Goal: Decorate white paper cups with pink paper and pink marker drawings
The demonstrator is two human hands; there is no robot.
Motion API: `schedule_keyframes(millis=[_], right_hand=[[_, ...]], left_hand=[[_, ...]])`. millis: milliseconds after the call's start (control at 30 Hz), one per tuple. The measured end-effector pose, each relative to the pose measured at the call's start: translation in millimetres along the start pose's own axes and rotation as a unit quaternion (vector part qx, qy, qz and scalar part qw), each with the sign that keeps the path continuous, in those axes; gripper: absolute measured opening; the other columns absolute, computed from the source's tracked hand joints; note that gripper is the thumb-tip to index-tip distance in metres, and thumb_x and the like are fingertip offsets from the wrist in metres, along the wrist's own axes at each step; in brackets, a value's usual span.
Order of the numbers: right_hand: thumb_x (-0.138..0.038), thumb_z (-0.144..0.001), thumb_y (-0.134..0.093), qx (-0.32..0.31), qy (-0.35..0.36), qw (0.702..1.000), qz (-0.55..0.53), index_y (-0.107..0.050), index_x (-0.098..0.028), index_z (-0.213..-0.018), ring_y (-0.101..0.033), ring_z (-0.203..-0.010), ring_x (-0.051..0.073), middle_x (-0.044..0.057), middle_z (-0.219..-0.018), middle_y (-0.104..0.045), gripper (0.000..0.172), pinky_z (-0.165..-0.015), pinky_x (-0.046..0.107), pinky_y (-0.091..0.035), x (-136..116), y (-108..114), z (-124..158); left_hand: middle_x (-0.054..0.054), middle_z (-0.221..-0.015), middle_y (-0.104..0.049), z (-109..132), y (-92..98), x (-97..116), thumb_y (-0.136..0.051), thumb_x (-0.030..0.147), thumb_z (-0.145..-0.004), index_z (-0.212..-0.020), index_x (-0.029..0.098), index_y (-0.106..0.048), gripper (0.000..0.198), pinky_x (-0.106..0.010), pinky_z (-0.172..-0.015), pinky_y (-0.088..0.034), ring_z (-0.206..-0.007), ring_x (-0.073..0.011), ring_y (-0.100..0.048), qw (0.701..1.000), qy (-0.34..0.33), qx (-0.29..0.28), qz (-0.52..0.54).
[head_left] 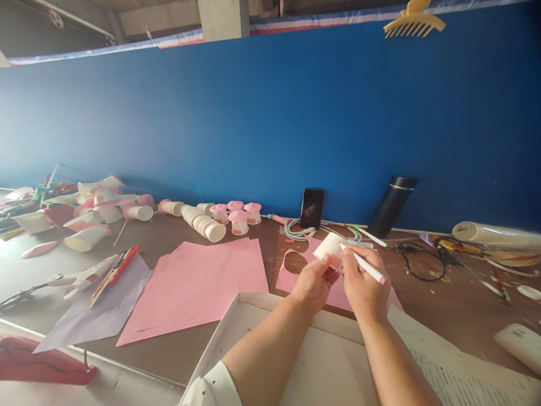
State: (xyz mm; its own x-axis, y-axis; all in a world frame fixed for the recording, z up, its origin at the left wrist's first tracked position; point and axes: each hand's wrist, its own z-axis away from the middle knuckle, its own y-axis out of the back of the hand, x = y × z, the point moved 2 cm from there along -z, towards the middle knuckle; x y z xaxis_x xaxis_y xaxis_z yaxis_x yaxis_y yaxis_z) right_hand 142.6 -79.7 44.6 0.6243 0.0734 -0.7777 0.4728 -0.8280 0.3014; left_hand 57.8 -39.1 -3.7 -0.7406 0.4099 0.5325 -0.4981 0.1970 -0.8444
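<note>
My left hand is closed around a white paper cup, which it holds tilted over the table. A patch of pink shows on the cup's side near my fingers. In my right hand is a white marker with a pink end, its tip at the cup's side. Whether the tip touches the cup I cannot tell. Under both hands lies a sheet of pink paper with a round hole cut in it. Below my forearms sits a shallow white box lid.
A stack of pink paper lies left of centre, beside scissors and a red utility knife. Behind it are a row of nested paper cups and several pink-topped cups. A phone and black bottle stand by the blue partition.
</note>
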Motion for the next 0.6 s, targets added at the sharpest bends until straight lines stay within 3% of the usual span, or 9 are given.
schedule_keyframes(millis=[600], right_hand=[[-0.038,-0.078,-0.059,0.004,-0.005,1.000,0.017,-0.063,-0.022,-0.085,-0.063,-0.080,0.019,0.004,-0.090,-0.069,0.018,-0.067,0.028,-0.045,-0.5,0.1,1.4]], left_hand=[[-0.007,-0.091,-0.066,0.1,-1.3,-0.4,-0.076,0.035,-0.069,-0.088,0.013,-0.070,0.029,-0.029,-0.087,-0.039,-0.088,-0.0159,-0.057,1.000,-0.005,-0.008,0.003]])
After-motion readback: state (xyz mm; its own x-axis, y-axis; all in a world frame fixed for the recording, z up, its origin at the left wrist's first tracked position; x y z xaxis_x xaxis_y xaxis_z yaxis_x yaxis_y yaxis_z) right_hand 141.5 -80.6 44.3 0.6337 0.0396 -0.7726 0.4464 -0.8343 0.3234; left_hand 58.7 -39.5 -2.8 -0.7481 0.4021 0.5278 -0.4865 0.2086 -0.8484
